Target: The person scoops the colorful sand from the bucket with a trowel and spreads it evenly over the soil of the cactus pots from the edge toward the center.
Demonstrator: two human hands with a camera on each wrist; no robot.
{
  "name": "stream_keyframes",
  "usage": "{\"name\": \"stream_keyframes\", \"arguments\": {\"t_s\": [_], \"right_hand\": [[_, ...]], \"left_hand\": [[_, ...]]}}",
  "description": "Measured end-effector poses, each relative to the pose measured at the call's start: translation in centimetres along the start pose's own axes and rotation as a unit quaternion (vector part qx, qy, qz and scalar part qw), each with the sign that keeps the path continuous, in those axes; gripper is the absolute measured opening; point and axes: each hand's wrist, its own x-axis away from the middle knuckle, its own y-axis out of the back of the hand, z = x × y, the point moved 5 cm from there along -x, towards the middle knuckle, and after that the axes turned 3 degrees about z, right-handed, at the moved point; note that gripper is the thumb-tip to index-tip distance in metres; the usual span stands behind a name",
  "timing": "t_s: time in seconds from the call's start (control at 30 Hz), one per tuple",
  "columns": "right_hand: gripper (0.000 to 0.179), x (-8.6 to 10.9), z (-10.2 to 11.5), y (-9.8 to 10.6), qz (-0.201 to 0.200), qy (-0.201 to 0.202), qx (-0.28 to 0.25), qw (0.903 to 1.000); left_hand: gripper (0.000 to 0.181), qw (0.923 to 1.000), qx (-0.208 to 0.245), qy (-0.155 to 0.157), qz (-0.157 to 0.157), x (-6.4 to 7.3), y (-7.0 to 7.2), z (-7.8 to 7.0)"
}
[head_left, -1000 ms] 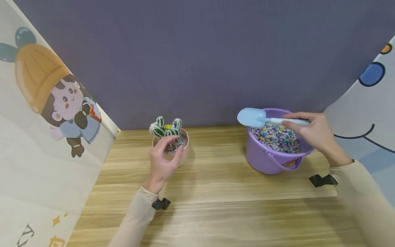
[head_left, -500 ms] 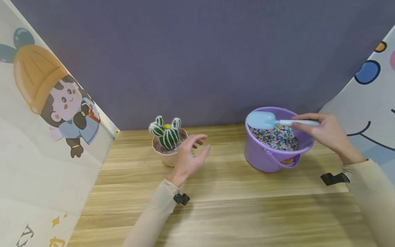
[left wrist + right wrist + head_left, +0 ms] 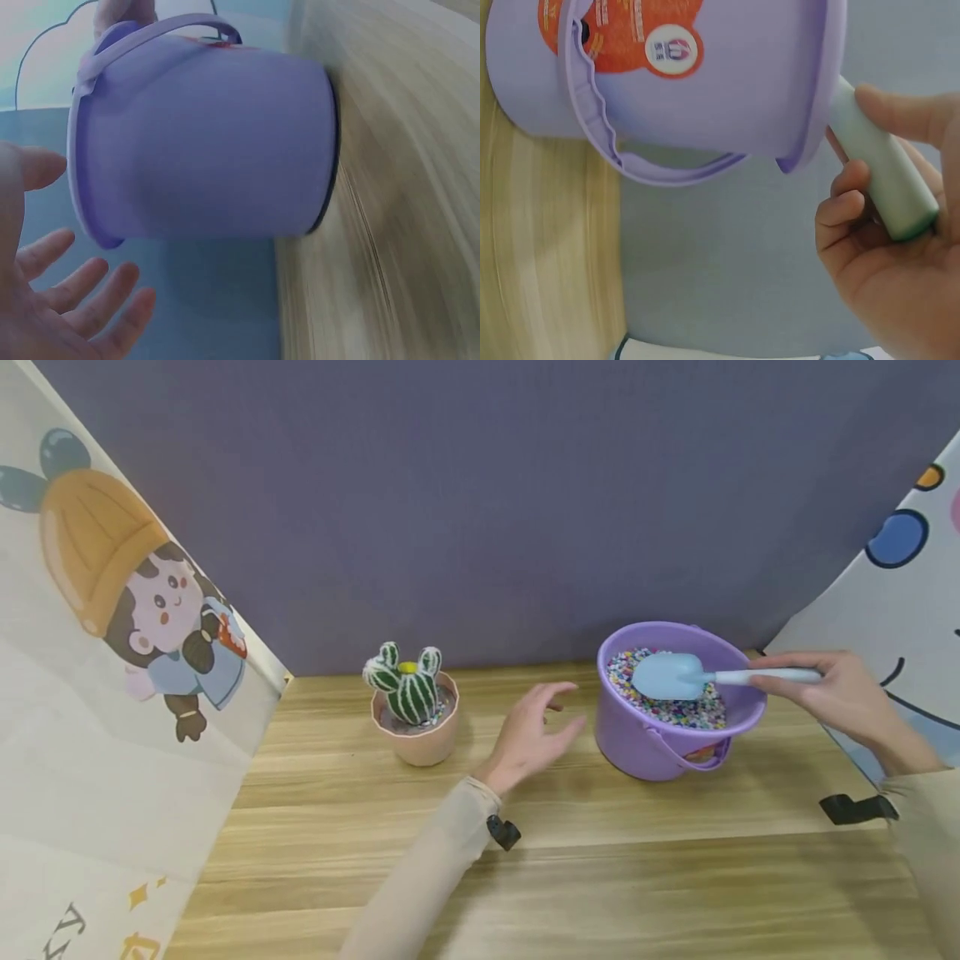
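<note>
My right hand point(image 3: 843, 702) grips the white handle of a toy shovel point(image 3: 670, 677), thumb and fingers round it, as the right wrist view shows at the handle's end point(image 3: 889, 176). Its light blue blade lies over the small multicoloured beads point(image 3: 693, 714) inside a purple bucket point(image 3: 637, 752). Just left of the bucket, my left hand point(image 3: 528, 739) hangs with fingers spread and holds nothing. Seen from the left wrist, its fingertips point(image 3: 135, 304) are near the bucket's rim. Farther left stands a green-and-white cactus point(image 3: 412, 700) in a pinkish pot point(image 3: 423, 747), with some beads at its base.
A wood-grain table point(image 3: 585, 877) carries the pot and bucket. Behind it rises a grey-blue panel point(image 3: 480, 510). Printed side panels stand at left point(image 3: 67, 760) and right point(image 3: 885, 610). The bucket's carry handle point(image 3: 592, 135) hangs down its side.
My left hand has moved right, away from the cactus pot to beside the bucket. My right hand has shifted right, bringing the shovel's blade from the bucket's left rim over the beads.
</note>
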Motion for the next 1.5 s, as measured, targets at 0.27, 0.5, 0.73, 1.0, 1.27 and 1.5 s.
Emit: {"name": "stream_keyframes", "arguments": {"t_s": [0.27, 0.5, 0.73, 1.0, 1.27, 1.5], "right_hand": [[0.052, 0.7, -1.7, 2.0, -0.021, 0.001, 0.042, 0.9989], [0.056, 0.8, -2.0, 3.6, -0.018, -0.013, 0.083, 0.9963], [0.045, -0.6, 1.2, 0.7, 0.016, 0.037, 0.099, 0.9942], [0.044, -1.4, 2.0, -1.2, 0.042, 0.036, 0.052, 0.9971], [0.051, -1.0, 0.2, 0.1, 0.039, 0.004, 0.021, 0.999], [0.051, -0.6, -0.5, 0.2, 0.02, 0.004, -0.027, 0.9994]], "left_hand": [[0.078, 0.9998, -0.004, 0.015, 0.014, -1.8, -2.8, -1.6], [0.087, 0.9999, 0.003, 0.013, -0.003, -2.7, -3.4, -2.1], [0.084, 0.9997, 0.016, 0.013, -0.016, -3.0, -2.9, -1.9], [0.083, 0.9997, 0.009, 0.018, -0.013, -3.2, -2.9, -2.1], [0.081, 0.9998, 0.005, 0.011, -0.016, -3.1, -2.9, -2.1], [0.082, 0.9998, 0.006, 0.008, -0.02, -3.0, -2.8, -2.3]]}}
